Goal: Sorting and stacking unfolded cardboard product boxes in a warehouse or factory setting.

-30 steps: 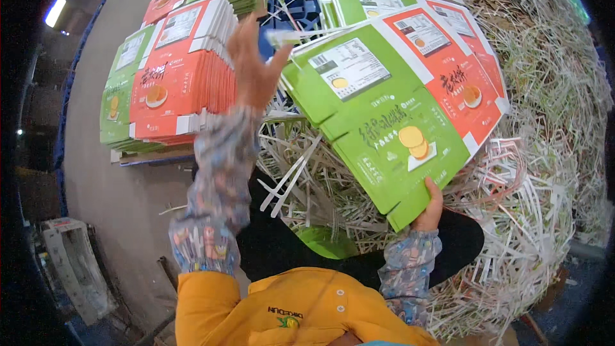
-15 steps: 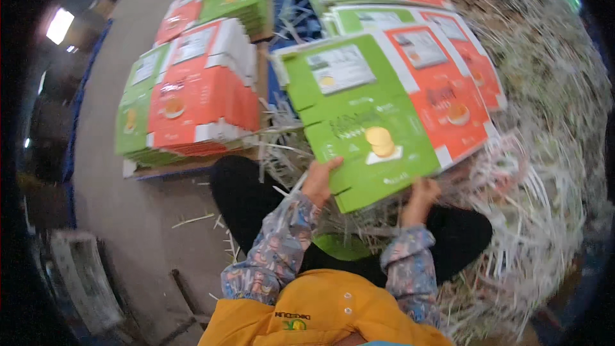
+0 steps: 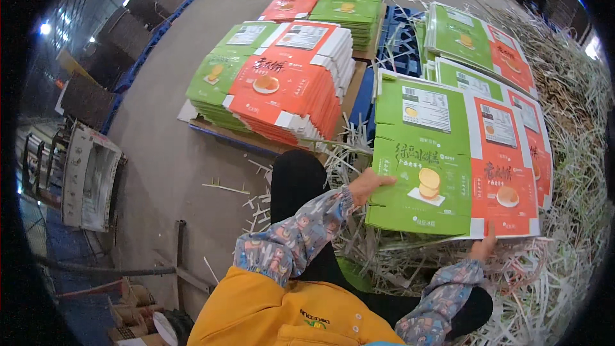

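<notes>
Flat carton sheet (image 3: pixel 455 166): green on left half, orange on right, white label patches near top edge, round food pictures lower down, slotted flaps along edges. Lying on top of a stack of like sheets, over a heap of pale paper trimmings (image 3: pixel 564 269), right of the pallet stacks (image 3: pixel 282 83). Left hand (image 3: pixel 368 182) clenched on sheet's left edge, thumb on top. Right hand (image 3: pixel 483 247) pinching bottom edge near orange corner.

Risks, as judgement:
- thin board, wide span: likely to sag or crease if lifted by two edge points only
- may drag a second sheet along from stack
- loose trimmings underfoot: slip or snag hazard
</notes>
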`<action>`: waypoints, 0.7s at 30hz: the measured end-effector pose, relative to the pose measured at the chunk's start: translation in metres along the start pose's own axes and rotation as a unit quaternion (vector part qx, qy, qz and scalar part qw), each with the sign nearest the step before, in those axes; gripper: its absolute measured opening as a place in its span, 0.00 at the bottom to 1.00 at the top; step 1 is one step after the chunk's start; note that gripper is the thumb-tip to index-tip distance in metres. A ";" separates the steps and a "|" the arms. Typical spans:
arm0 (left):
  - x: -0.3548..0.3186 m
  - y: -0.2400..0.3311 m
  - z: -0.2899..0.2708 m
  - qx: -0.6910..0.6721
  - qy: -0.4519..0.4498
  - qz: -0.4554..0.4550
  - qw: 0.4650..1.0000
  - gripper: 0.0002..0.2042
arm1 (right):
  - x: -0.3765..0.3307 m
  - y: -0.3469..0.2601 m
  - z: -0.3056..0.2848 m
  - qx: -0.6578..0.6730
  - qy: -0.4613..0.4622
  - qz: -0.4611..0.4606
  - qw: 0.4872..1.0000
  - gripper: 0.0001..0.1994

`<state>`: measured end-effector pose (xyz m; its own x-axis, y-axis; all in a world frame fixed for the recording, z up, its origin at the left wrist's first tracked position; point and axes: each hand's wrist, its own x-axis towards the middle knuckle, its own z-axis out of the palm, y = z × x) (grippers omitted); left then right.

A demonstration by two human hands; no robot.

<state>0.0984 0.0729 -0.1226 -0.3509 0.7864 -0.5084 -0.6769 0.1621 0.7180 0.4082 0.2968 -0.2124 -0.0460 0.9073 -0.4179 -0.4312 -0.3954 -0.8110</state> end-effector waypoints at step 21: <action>-0.024 0.160 -0.052 0.125 -0.082 -0.030 0.988 0.17 | -0.045 -0.009 0.034 0.066 0.052 -0.031 0.996 0.13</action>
<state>-0.0352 0.0488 -0.0208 -0.1917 0.8532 -0.4851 -0.5050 0.3381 0.7942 0.3832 0.2647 -0.1721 0.0750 0.9069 -0.4145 -0.5461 -0.3105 -0.7781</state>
